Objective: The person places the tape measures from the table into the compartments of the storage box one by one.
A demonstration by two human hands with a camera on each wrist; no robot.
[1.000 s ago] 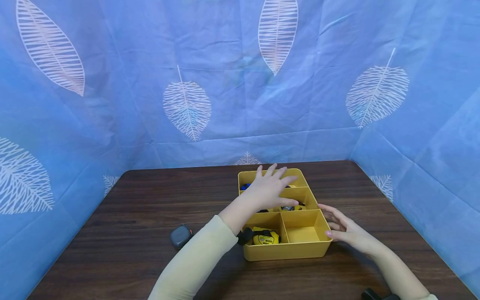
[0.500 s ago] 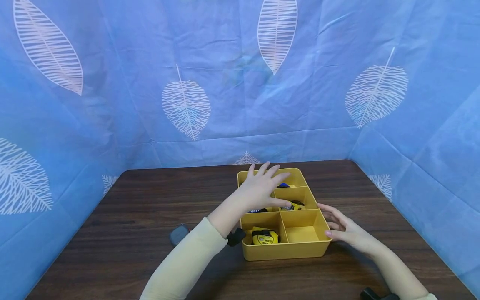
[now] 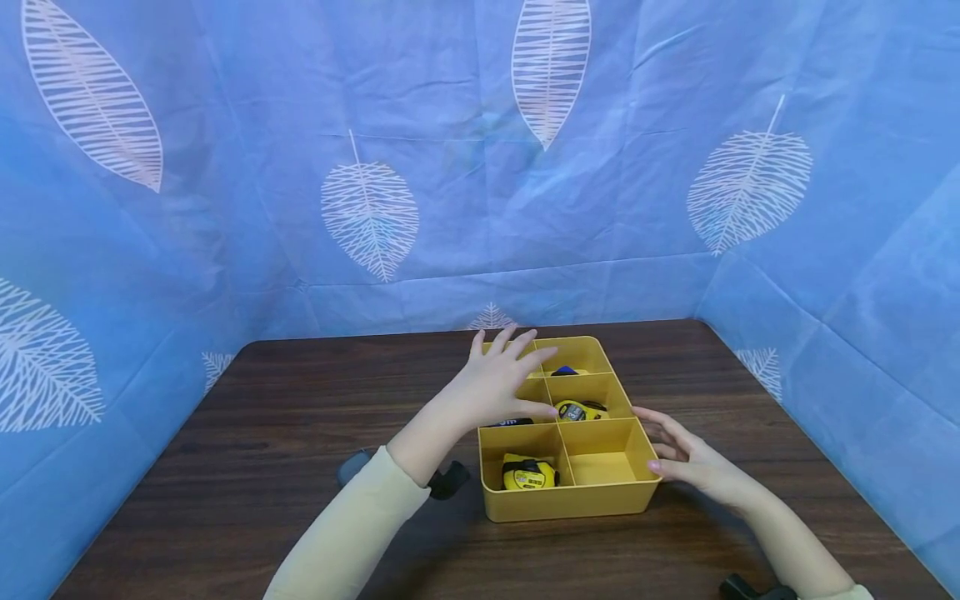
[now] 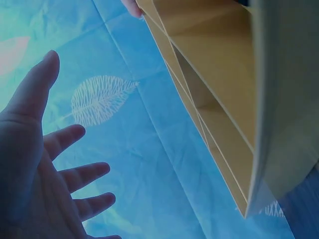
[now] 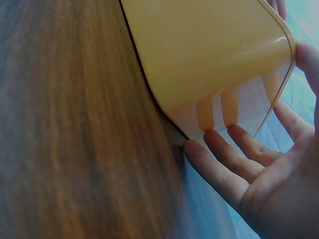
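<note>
A yellow box (image 3: pixel 570 506) with several compartments stands on the table. Above its far left part, my left hand (image 3: pixel 491 385) is spread with straight fingers and holds nothing; it hides the compartments beneath. Fingertips of my right hand (image 3: pixel 697 467) touch the box's right wall, as the right wrist view also shows. In the near left compartment lies a yellow and black tape measure (image 3: pixel 529 473). Another yellow tape measure (image 3: pixel 579 411) is in the middle right one. A blue item (image 3: pixel 566 371) shows far right, and a black item with white lettering (image 3: pixel 514 422) middle left, both partly hidden.
On the dark wooden table (image 3: pixel 225 467), a dark grey rounded object (image 3: pixel 350 467) sits left of the box, partly covered by the left sleeve (image 3: pixel 352 525). A blue curtain (image 3: pixel 420 208) with white leaves hangs behind and at both sides.
My left hand has shifted left over the box, baring the middle right tape measure and covering more of the grey object with the sleeve. My right hand stays at the box.
</note>
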